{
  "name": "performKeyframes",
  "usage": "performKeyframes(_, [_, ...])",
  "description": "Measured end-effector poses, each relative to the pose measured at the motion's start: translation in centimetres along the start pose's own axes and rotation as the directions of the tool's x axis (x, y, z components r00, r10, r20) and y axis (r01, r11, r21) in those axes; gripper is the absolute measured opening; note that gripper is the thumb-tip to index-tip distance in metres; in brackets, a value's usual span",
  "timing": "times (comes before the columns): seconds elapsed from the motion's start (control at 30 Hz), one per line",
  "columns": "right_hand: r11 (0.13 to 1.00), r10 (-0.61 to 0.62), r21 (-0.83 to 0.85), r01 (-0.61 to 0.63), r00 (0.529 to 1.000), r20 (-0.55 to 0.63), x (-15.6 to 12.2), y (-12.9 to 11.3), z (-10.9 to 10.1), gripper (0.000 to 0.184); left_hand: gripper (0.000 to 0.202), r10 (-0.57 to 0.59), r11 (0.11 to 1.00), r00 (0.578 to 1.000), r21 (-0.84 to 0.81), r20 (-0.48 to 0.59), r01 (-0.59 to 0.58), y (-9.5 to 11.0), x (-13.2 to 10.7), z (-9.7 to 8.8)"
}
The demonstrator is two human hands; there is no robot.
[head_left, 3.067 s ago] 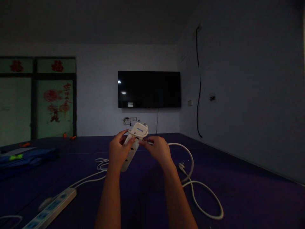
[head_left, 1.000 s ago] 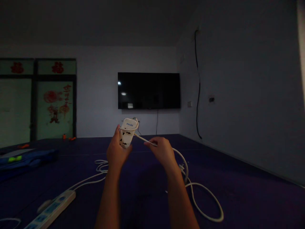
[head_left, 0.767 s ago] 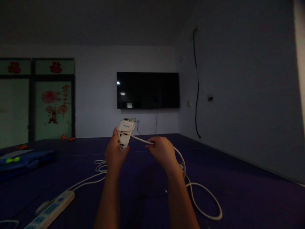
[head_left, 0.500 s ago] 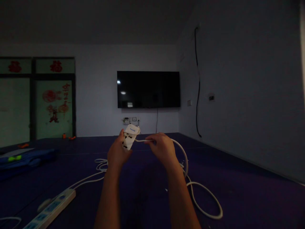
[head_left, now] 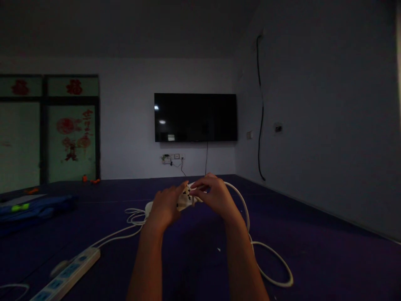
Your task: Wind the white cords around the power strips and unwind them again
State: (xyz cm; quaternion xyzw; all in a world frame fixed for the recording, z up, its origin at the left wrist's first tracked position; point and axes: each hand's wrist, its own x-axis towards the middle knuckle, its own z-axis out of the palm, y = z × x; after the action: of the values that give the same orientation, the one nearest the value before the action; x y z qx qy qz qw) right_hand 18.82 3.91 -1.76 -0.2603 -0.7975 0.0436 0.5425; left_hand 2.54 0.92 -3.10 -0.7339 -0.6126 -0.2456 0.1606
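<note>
Clasping power strip [head_left: 184, 202] in left hand [head_left: 166, 205], cord [head_left: 247, 211] pinched in right hand [head_left: 214, 194]

The held power strip [head_left: 183, 202] looks smooth plastic, the television screen [head_left: 196, 119] glossy, the wall [head_left: 128, 117] matt.

The white power strip [head_left: 183, 203] is held sideways.

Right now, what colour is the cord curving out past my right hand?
The cord is off-white, seen best in the head view, the only one.
</note>
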Motion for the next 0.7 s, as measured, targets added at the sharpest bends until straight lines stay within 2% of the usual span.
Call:
performKeyframes(0.17, [0.996, 0.002, 0.089, 0.002, 0.999, -0.048, -0.5, 0.8, -1.3, 0.009, 0.084, 0.136, 0.987, 0.991, -0.093, 0.014, -0.134, 1.4, -0.9, -1.0])
performKeyframes(0.3, [0.996, 0.032, 0.091, -0.021, 0.991, -0.126, -0.9, 1.4, -2.4, 0.017, 0.082, 0.177, 0.964, 0.983, -0.209, 0.038, -0.165, 2.5, -1.7, -2.0])
performKeyframes(0.37, [0.992, 0.051, 0.118, -0.037, 0.991, -0.121, -1.1, 1.8, -2.8, 0.022, 0.079, 0.197, 0.95, 0.979, -0.258, 0.054, -0.177, 2.9, -2.0, -2.4])
performKeyframes(0.53, [0.944, 0.13, 0.304, -0.127, 0.991, 0.01, -1.4, 3.0, -3.0, 0.028, 0.075, 0.252, 0.932, 0.962, -0.294, 0.109, -0.211, 3.4, -2.6, -2.6])
performKeyframes(0.7, [0.79, 0.203, 0.542, -0.286, 0.956, 0.21, -1.5, 3.7, -2.4, 0.035, 0.073, 0.325, 0.898, 0.935, -0.357, 0.141, -0.258, 3.5, -2.7, -2.7])
